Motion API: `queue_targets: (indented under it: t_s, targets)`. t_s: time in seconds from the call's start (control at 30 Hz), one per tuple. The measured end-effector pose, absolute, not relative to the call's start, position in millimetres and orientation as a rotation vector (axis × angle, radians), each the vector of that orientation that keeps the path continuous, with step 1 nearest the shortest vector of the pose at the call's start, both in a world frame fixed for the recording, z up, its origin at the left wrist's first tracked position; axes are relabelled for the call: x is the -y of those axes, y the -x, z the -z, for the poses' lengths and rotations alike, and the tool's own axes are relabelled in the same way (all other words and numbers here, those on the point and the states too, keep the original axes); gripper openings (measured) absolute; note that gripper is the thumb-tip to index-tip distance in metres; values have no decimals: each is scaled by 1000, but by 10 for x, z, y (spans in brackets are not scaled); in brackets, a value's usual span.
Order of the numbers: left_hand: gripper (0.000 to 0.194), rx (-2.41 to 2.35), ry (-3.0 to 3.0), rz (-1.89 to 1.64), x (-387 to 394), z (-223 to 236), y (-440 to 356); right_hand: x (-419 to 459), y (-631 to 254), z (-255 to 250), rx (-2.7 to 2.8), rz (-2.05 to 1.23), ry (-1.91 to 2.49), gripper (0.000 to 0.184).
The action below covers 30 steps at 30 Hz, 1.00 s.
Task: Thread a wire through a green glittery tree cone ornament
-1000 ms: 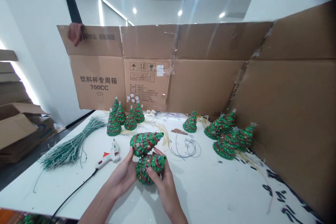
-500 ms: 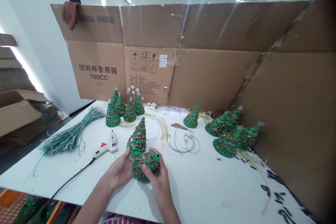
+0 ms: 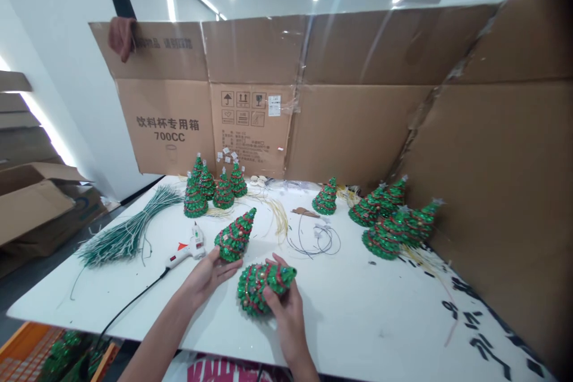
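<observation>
My right hand (image 3: pixel 289 310) grips a miniature Christmas tree (image 3: pixel 256 289) of green beads wound with red garland, lying on its side with its tip to the right. To its left, my left hand (image 3: pixel 210 277) holds a second beaded tree (image 3: pixel 233 239) by its base, thumb at the side and fingers stretched beneath. That tree leans to the right, its underside hidden by the hand. Left of this hand, a white glue gun (image 3: pixel 188 250) with an orange trigger lies on the white table (image 3: pixel 349 322).
Finished-looking trees stand in groups at the back left (image 3: pixel 196 197) and right (image 3: pixel 380 239), with a single tree (image 3: pixel 325 197) between. Green wires (image 3: pixel 129 233) lie left; a thin wire coil (image 3: pixel 317 242) lies mid-table. Cardboard walls (image 3: pixel 358 125) enclose the back and right. An orange crate (image 3: pixel 18 346) sits below.
My right hand has moved right with its tree, away from my left hand. The left-hand tree has gone from nearly upright to leaning right. The camera view has shifted slightly.
</observation>
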<state>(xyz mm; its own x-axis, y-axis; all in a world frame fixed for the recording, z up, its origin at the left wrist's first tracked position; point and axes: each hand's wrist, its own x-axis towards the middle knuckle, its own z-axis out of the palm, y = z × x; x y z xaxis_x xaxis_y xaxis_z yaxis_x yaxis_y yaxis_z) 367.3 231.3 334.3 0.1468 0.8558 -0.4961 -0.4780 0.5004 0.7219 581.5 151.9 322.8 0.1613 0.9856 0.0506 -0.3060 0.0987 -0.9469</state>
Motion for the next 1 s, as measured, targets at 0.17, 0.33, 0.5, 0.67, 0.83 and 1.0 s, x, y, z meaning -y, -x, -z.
queue_targets:
  t_s: [0.17, 0.33, 0.5, 0.67, 0.83, 1.0]
  targets:
    - [43, -1150, -490, -1158, -2453, -3234, -3664, -1663, -5930, -3328, 880, -1060, 1101, 79]
    - [40, -1316, -530, -1263, -2696, -3121, -3715, -1854, -5881, -3403, 930, -969, 1130, 75]
    - [38, -1369, -636, -1352, -2775, -3012, -3769, -1834, -5786, -3391, 1008, -908, 1173, 67]
    - [39, -1442, -876, -1435, -2591, -3024, -3732, -1791, -5747, -3350, 1102, -876, 1205, 65]
    - [45, -1504, -1135, -1456, -2309, -3175, -3724, -1782, -5752, -3314, 1147, -841, 1203, 72]
    - [42, -1348, -1414, -1382, -1922, -3351, -3888, -1728, -5707, -3306, 1247, -890, 1085, 68]
